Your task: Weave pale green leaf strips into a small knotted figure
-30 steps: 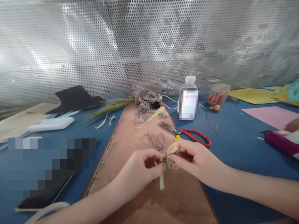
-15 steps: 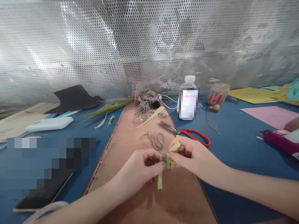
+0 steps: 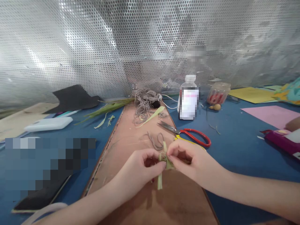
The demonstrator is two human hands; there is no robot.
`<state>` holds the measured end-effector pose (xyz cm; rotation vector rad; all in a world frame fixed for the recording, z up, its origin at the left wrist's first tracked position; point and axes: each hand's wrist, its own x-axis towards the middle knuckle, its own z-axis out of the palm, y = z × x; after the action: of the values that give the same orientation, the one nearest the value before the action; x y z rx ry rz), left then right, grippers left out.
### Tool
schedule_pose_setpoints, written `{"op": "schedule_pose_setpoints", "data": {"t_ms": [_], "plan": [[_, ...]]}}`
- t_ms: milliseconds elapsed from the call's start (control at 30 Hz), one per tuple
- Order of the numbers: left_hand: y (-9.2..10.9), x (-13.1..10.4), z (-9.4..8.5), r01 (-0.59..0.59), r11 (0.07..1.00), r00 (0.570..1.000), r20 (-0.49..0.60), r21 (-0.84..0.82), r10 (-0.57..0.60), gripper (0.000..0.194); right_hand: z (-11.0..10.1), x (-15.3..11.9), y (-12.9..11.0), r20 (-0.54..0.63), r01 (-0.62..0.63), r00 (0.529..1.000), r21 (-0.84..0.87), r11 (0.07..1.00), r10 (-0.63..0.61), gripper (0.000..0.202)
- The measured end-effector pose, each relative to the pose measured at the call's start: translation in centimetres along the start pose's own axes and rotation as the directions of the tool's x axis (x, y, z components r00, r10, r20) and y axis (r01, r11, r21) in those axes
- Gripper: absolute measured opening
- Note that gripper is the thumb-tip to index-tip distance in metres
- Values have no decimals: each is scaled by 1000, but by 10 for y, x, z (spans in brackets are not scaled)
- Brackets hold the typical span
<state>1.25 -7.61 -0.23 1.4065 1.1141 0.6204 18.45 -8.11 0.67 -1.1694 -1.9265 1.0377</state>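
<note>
Between my hands is a small knotted piece of pale green leaf strips [image 3: 160,179], probably corn husk, held above the brown board [image 3: 131,200]. My left hand [image 3: 145,165] pinches it between thumb and fingers, with one strip hanging down below. My right hand [image 3: 187,159] is closed at its upper right side, thumb and forefinger together on the strips; the exact grip is partly hidden. One strip end points upward between the hands. Just beyond lie a loose grey cord [image 3: 156,140] and red-handled scissors [image 3: 197,136], with a yellow handle partly behind my right hand.
A tangle of grey cord [image 3: 145,100] and a pale husk strip [image 3: 152,116] lie at the board's far end. Behind the scissors stands a bottle [image 3: 189,103], with a clear jar [image 3: 218,93] to its right. A white case [image 3: 49,124] lies left. Perforated metal [image 3: 150,40] closes off the back.
My right hand has shifted slightly, and the strip end it held toward the upper right now points up between the hands. More of the yellow handle shows. My left hand stays nearly still.
</note>
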Motion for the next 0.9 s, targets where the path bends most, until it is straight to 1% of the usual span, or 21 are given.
{"op": "schedule_pose_setpoints", "data": {"t_ms": [67,167,267,367,433,500,533,600,667,733,767,833,900], "plan": [[0,0,0,-11,1000,1000,5,-1,11,13,0,-1,0,17,0,1000,-68,998,1,5],[0,1,-1,-16,1000,1000,13,19,15,13,-2,-1,1,56,-28,998,-117,993,35,12],[-1,2,-2,-40,998,999,0,58,40,14,-7,0,-2,103,-57,992,-113,992,69,20],[-2,1,-3,-64,995,998,-24,79,66,15,-14,0,-8,130,-127,982,-96,987,139,33],[-2,0,-4,-71,994,997,-36,79,74,17,-18,1,-12,169,-165,969,-91,982,178,41],[-1,0,-5,-76,994,995,-56,78,80,17,-20,2,-14,212,-143,964,-105,984,162,44],[0,0,-5,-74,994,994,-69,78,79,17,-20,3,-14,216,-104,968,-125,987,130,42],[2,0,-5,-61,996,993,-98,70,67,15,-18,3,-11,181,-32,981,-166,986,62,36],[3,1,-5,-55,997,992,-113,50,60,15,-15,3,-8,126,-11,991,-174,985,33,30],[2,2,-5,-63,998,992,-110,23,66,15,-13,2,-6,118,-43,991,-128,991,58,26],[1,2,-5,-71,997,992,-103,15,72,16,-12,2,-6,132,-68,988,-87,994,79,25],[-1,2,-5,-82,996,993,-82,28,84,15,-13,2,-8,167,-141,976,-4,990,140,24],[-2,2,-5,-92,994,993,-65,52,96,15,-16,4,-10,228,-233,952,96,968,207,26]]}}
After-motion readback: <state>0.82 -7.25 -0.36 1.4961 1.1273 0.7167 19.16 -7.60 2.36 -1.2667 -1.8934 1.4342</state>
